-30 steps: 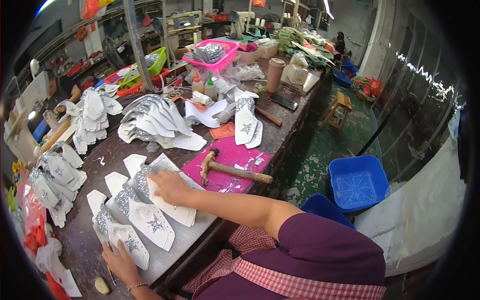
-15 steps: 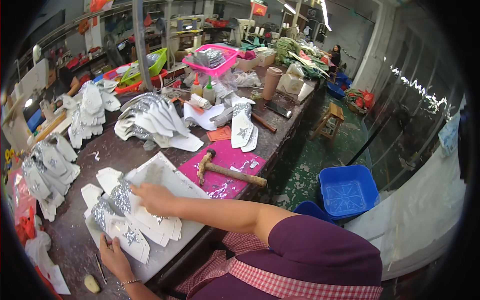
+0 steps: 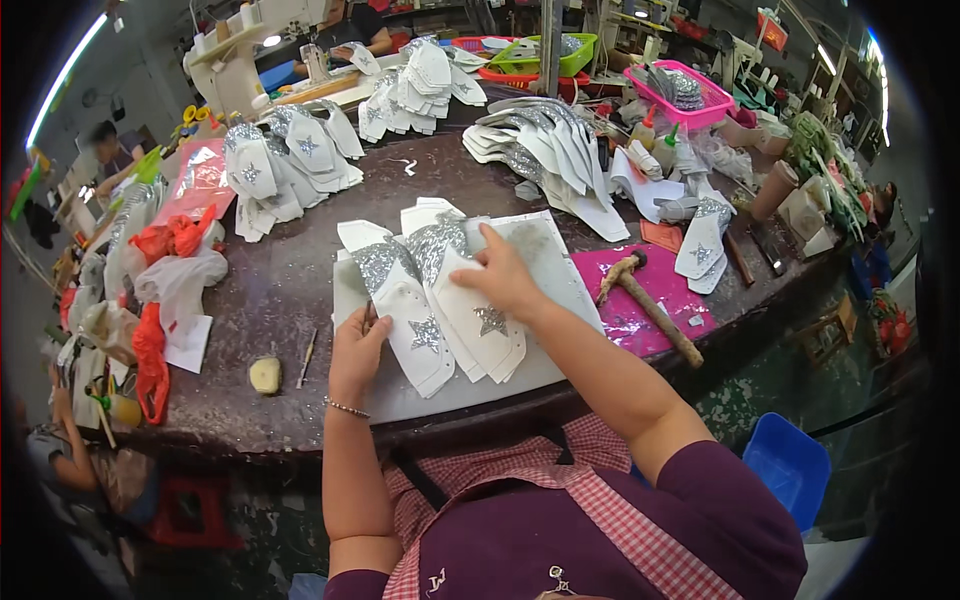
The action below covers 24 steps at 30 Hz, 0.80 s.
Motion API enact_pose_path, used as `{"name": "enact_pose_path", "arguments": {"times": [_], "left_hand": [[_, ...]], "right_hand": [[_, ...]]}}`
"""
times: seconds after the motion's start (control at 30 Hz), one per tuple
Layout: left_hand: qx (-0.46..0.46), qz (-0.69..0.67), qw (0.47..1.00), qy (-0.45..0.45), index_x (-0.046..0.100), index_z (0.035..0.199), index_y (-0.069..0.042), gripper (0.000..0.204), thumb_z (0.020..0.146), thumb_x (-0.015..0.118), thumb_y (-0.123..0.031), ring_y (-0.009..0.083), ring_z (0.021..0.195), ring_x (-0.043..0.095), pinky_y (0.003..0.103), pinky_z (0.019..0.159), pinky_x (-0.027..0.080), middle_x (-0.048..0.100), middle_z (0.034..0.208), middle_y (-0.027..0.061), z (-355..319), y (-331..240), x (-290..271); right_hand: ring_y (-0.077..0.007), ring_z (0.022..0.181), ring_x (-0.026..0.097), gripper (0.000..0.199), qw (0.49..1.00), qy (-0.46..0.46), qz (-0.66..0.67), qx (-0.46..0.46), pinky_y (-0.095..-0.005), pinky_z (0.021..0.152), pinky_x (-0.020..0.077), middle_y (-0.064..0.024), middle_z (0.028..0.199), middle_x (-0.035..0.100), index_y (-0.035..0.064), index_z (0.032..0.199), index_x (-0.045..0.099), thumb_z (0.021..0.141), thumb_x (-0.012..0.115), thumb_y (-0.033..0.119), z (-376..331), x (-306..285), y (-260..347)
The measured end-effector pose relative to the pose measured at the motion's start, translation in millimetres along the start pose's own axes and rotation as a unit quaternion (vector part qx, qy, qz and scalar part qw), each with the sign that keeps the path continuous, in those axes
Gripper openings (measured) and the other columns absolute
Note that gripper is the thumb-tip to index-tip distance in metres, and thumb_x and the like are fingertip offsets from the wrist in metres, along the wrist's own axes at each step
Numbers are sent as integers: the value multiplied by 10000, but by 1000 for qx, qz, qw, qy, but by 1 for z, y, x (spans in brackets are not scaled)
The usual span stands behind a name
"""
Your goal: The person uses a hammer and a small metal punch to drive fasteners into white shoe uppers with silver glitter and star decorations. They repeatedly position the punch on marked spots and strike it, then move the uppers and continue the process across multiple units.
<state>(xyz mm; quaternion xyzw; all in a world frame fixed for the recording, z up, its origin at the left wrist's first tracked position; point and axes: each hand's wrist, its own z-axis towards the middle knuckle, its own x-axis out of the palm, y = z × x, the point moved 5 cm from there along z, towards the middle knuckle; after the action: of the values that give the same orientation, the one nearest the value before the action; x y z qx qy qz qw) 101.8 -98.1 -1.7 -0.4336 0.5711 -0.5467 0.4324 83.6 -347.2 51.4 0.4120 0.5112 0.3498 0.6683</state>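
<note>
Head view: both hands press white star-marked pieces [image 3: 440, 325], long axes toward the person.

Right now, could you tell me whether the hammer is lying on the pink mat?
Yes, the wooden-handled hammer lies on the pink mat, right of the right hand, which touches the fanned white glittery shoe pieces.

Bright, even light falls from ceiling strips [image 3: 65, 80] above my dark worktable [image 3: 290, 290]. Shadows are soft. The fisheye view bends edges, blackens the corners, and blurs far clutter.
</note>
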Motion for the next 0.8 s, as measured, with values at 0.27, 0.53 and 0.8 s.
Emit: {"name": "enact_pose_path", "arguments": {"times": [0.27, 0.53, 0.8], "left_hand": [[-2, -48, 999, 17, 583, 1191, -8, 257, 965, 585, -129, 25, 640, 474, 184, 568, 386, 597, 861, -30, -20, -16, 37], [44, -104, 992, 60, 562, 1234, -33, 242, 999, 520, -67, -7, 605, 456, 155, 496, 339, 634, 946, -27, -49, -10, 75], [43, -21, 993, 109, 608, 1171, -9, 223, 1012, 551, -154, 7, 616, 466, 164, 524, 362, 643, 889, 10, -69, -50, 120]], "right_hand": [[-134, 868, 669, 304, 946, 49, 317, -56, -275, 757, 548, -73, 1035, 697, -12, 1172, 628, 887, 688, 73, -15, -43, 29], [-297, 1111, 592, 556, 996, 22, -4, -91, -382, 979, 446, -211, 1152, 633, -29, 1200, 617, 847, 741, 383, -53, 0, -11], [-90, 931, 640, 331, 967, 34, 245, -62, -266, 814, 518, -46, 1029, 705, -1, 1112, 664, 830, 784, 124, -78, -112, 35]]}}
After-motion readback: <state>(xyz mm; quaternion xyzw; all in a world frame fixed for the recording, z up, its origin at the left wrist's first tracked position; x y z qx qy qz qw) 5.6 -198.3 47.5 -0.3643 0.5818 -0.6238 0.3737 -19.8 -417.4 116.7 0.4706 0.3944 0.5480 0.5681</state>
